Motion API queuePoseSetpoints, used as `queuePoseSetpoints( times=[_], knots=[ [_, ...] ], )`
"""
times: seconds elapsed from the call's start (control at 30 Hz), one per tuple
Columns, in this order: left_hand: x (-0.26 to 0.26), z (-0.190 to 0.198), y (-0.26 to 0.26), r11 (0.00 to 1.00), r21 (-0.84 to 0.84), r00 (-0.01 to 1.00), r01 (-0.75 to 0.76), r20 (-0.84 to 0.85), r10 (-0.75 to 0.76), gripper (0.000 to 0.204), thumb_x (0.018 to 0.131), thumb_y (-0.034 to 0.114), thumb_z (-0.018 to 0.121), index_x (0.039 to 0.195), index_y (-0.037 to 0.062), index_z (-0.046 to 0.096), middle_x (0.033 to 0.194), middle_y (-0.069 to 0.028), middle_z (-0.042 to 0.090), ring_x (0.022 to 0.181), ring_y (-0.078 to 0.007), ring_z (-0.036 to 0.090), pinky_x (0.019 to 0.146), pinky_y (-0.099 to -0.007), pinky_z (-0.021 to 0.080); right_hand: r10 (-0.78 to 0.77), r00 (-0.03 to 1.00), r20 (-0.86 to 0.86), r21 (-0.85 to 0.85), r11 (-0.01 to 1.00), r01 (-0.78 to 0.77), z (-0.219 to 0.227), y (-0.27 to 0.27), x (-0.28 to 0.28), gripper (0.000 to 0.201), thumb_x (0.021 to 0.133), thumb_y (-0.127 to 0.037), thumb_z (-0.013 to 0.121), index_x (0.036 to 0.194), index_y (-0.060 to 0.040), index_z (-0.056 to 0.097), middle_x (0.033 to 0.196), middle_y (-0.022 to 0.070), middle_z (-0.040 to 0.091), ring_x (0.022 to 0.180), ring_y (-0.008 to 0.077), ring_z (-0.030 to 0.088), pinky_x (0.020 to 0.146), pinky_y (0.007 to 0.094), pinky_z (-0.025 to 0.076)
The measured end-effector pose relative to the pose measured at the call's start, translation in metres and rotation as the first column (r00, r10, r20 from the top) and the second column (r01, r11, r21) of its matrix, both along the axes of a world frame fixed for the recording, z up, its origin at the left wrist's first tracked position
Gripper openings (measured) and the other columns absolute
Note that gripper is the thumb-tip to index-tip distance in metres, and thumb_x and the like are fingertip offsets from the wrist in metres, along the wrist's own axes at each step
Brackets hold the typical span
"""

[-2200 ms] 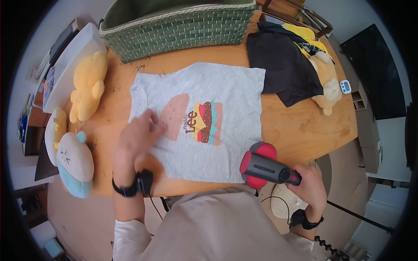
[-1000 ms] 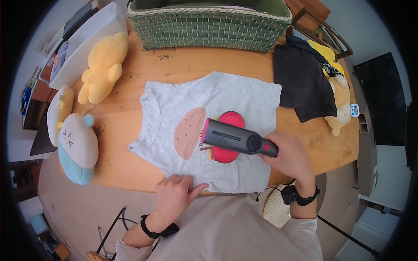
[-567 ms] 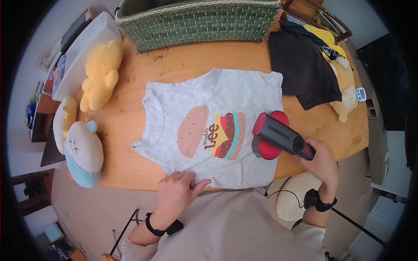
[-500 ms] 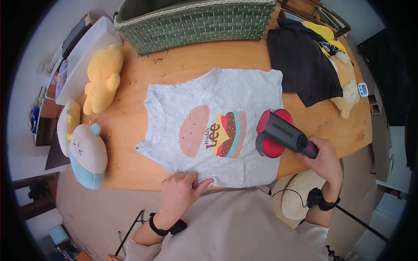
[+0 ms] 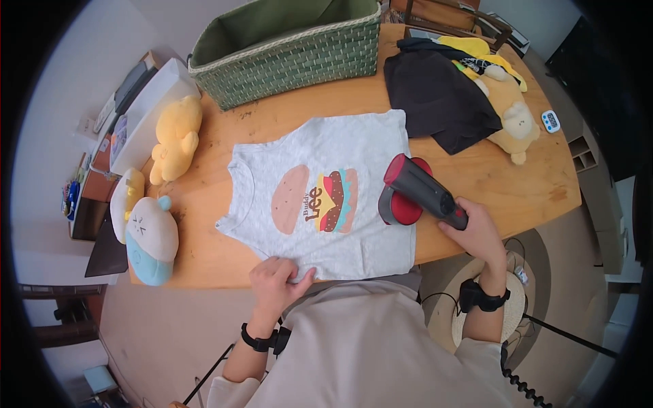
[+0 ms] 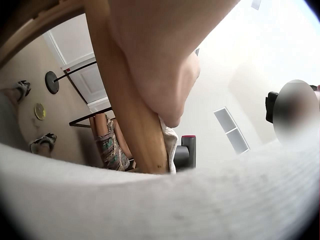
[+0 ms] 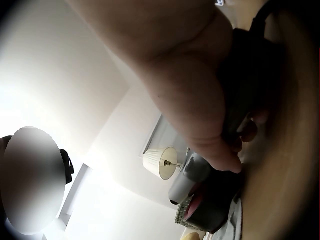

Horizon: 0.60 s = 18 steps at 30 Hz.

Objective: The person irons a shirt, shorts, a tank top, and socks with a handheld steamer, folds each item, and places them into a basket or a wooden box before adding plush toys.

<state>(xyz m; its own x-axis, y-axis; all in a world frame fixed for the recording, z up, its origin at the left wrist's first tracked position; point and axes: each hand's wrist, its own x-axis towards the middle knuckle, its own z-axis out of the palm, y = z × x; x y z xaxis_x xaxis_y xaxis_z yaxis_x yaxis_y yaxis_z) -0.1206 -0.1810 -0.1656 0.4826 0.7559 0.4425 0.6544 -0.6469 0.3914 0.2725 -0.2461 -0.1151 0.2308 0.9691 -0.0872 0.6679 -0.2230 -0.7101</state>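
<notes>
A light grey sleeveless shirt [image 5: 371, 139] with a burger print lies flat on the wooden table [image 5: 517, 197], its neckline toward the left. At its near side my left hand [image 5: 275, 279] holds the edge of the fabric with bent fingers, thumb pointing right. In the left wrist view this hand [image 6: 160, 85] sits at the table's edge with pale cloth by its fingertips. My right hand [image 5: 479, 228] grips the handle of a dark grey and red handheld garment steamer [image 5: 427, 187]. The steamer's rounded red head overlaps the shirt's hem end. In the right wrist view the gripping fingers are partly in shadow.
A green woven basket [image 5: 292, 64] stands at the back. Plush toys [image 5: 175, 139] and a white bin [image 5: 153, 115] line the left side. Dark folded clothes [image 5: 439, 95], a plush bear [image 5: 510, 119] and a small timer [image 5: 550, 121] occupy the back right.
My left hand has come down from over the neckline to the shirt's near edge. The steamer went onto the print, then slid back right to the hem end. The head view has shifted.
</notes>
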Motion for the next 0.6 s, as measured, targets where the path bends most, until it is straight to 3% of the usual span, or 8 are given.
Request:
queuePoseSetpoints(
  times=[0.2, 0.6],
  knots=[
    [0.005, 0.0, -0.004, 0.998, 0.053, 1.0, -0.018, 0.015, 0.017, 0.046, 0.069, 0.026, 0.086, 0.058, 0.013, 0.043, 0.054, -0.0018, 0.044, 0.049, -0.0217, 0.049, 0.047, -0.035, 0.036, 0.011, 1.0, 0.012, 0.102, 0.995, -0.012, -0.014, -0.005, 0.004, 0.033, 0.078, -0.025, 0.078, 0.096, 0.0, 0.066, 0.073, 0.0196, 0.062, 0.069, 0.0361, 0.064, 0.065, 0.0401, 0.049],
    [0.005, -0.004, -0.004, 0.997, 0.056, 0.996, -0.05, 0.076, 0.045, 0.045, 0.07, 0.028, 0.084, 0.058, 0.0133, 0.043, 0.053, -0.0025, 0.046, 0.049, -0.0225, 0.05, 0.047, -0.0354, 0.037, -0.039, 0.997, 0.065, 0.047, 0.998, 0.036, -0.005, -0.003, -0.004, 0.027, 0.075, -0.022, 0.076, 0.085, 0.0001, 0.065, 0.071, 0.0209, 0.062, 0.069, 0.039, 0.064, 0.063, 0.042, 0.049]
  ],
)
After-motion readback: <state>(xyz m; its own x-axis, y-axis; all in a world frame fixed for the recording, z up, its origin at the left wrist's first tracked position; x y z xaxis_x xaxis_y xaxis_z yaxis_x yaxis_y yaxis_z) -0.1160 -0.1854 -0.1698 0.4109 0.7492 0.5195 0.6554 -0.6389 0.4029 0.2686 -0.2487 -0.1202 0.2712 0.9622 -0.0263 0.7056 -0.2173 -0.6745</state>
